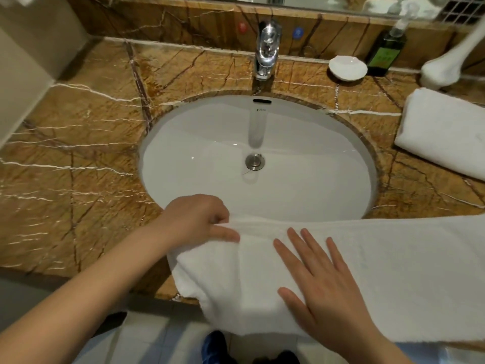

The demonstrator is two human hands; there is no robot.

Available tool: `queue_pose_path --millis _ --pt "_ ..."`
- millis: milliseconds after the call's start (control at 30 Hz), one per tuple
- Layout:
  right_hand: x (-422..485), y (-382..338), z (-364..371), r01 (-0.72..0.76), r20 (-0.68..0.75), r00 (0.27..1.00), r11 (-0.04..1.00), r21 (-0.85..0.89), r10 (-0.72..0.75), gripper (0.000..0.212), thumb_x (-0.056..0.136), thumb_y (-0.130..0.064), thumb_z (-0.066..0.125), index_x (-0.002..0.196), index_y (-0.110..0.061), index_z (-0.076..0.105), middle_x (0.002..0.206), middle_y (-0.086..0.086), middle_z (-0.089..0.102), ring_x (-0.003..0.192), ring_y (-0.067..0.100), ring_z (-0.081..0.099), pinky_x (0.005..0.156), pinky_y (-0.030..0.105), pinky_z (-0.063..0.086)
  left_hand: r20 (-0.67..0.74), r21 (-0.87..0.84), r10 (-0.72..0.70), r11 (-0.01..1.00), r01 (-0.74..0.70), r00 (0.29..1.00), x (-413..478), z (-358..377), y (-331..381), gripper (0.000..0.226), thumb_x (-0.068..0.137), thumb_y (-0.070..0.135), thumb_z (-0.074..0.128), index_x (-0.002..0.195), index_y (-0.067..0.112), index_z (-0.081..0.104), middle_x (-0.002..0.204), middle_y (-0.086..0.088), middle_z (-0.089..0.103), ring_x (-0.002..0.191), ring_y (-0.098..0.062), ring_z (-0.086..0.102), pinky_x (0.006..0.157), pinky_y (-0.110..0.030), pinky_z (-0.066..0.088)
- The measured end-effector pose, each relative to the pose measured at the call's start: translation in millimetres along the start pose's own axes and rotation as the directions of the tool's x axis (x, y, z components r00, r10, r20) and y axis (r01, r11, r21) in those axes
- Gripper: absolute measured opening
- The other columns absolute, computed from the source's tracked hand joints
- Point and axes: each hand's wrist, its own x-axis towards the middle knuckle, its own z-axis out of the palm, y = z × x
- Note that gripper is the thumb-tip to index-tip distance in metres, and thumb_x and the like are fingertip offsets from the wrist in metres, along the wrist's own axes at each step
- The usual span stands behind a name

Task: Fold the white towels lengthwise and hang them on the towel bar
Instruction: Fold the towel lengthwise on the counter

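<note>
Head view, looking down on sink [183,143], set in brown marble counter [78,153].

Towel [393,271]: white, lying in a long band across the counter on the near side of the sink. Its far edge overlaps the sink's near rim. It runs to the right of the sink and out of view. The left end droops over the counter front, below the sink.

Left hand [199,219]: at the sink's near rim, left of centre. Fingers curled, pinching the towel's far edge, with a fold of cloth bunched against them.

Right hand [322,290]: near side of the sink, flat on top of the towel, palm down, fingers straight and spread. Grips nothing, only presses.

Second towel [441,132]: white, folded, lying on the counter right of the sink, apart from the first.

Faucet [266,51]: chrome, behind the sink, centred.
Soap dish [347,67]: white, behind the sink to the right.
Bottle [384,52]: dark green, pump top, just right of the dish.

Blue shoe [214,346]: on the floor tiles below the sink.
</note>
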Motion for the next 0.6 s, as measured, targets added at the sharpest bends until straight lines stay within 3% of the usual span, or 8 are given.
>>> queue_pose_path --millis 67,133,233,300,367,433,500,600 --pt "0 0 -1 -0.011 0.014 1.000 1.000 -0.015 0.011 0.063 0.095 -0.056 0.024 0.151 -0.027 0.023 0.157 0.001 0.023 0.145 0.021 0.022 0.112 0.048 0.017 0.155 -0.147 -0.020 0.988 0.043 0.988 -12 -8 -14 0.042 0.062 0.071 0.065 0.071 0.031 0.056 0.083 0.014 0.056 0.078 -0.004 0.053 0.070 -0.030 0.046" --pt "0 -1 -2 -0.020 0.020 1.000 1.000 -0.019 0.021 0.064 0.093 -0.055 0.030 0.150 -0.027 0.026 0.156 0.001 0.026 0.143 0.022 0.026 0.111 0.048 0.018 0.209 -0.280 0.010 0.959 0.050 0.978 -27 -17 -29 0.032 0.062 0.057 0.077 0.066 0.032 0.057 0.089 0.014 0.058 0.083 -0.003 0.055 0.076 -0.027 0.047" --pt "0 -3 -3 -0.029 0.023 0.999 0.999 -0.017 0.030 0.064 0.091 -0.054 0.032 0.148 -0.026 0.031 0.154 0.002 0.031 0.141 0.022 0.031 0.110 0.049 0.021 0.067 -0.403 0.017 0.915 0.012 0.998 -44 -27 -43 0.019 0.069 0.041 0.078 0.067 0.032 0.062 0.081 0.012 0.063 0.075 -0.004 0.059 0.068 -0.029 0.047" --pt "1 -5 -5 -0.033 0.038 0.999 0.999 -0.032 0.034 0.062 0.094 -0.055 0.024 0.147 -0.025 0.035 0.153 0.002 0.034 0.140 0.023 0.033 0.109 0.049 0.022 -0.043 -0.322 -0.011 0.947 -0.003 0.999 -52 -28 -42 0.015 0.079 0.046 0.067 0.074 0.034 0.059 0.072 0.013 0.060 0.066 -0.004 0.055 0.057 -0.028 0.042" --pt "3 -11 -9 -0.069 0.064 0.996 0.997 -0.015 0.070 0.062 0.094 -0.057 0.023 0.144 -0.026 0.041 0.149 0.002 0.041 0.138 0.024 0.038 0.109 0.048 0.020 -0.146 -0.042 0.049 0.998 -0.055 0.988 -55 -21 -36 0.017 0.087 0.051 0.052 0.083 0.034 0.052 0.074 0.016 0.055 0.067 -0.003 0.052 0.051 -0.023 0.036" --pt "10 -20 -14 -0.155 0.066 0.986 0.987 0.049 0.152 0.060 0.090 -0.057 0.026 0.139 -0.029 0.046 0.147 -0.001 0.044 0.139 0.021 0.036 0.114 0.045 0.014 -0.208 0.112 0.102 0.991 -0.079 0.973 -55 -10 -31 0.019 0.091 0.051 0.044 0.092 0.033 0.051 0.081 0.015 0.056 0.073 -0.007 0.054 0.051 -0.022 0.035" --pt "28 -31 -21 -0.190 0.029 0.982 0.971 0.148 0.188 0.055 0.089 -0.055 0.028 0.133 -0.030 0.051 0.146 -0.003 0.043 0.141 0.017 0.029 0.117 0.044 0.013 -0.236 0.091 0.096 0.993 -0.076 0.967 -54 -3 -29 0.022 0.091 0.053 0.044 0.092 0.032 0.053 0.081 0.014 0.056 0.071 -0.007 0.052 0.049 -0.021 0.031" --pt "70 -51 -31 -0.089 -0.027 0.994 0.944 0.317 0.103 0.048 0.090 -0.050 0.041 0.132 -0.028 0.049 0.142 -0.005 0.046 0.137 0.013 0.033 0.115 0.045 0.023 -0.255 -0.151 -0.015 0.988 -0.025 0.967 -57 -1 -33 0.026 0.079 0.060 0.054 0.085 0.034 0.057 0.072 0.018 0.055 0.064 -0.002 0.049 0.050 -0.023 0.034"
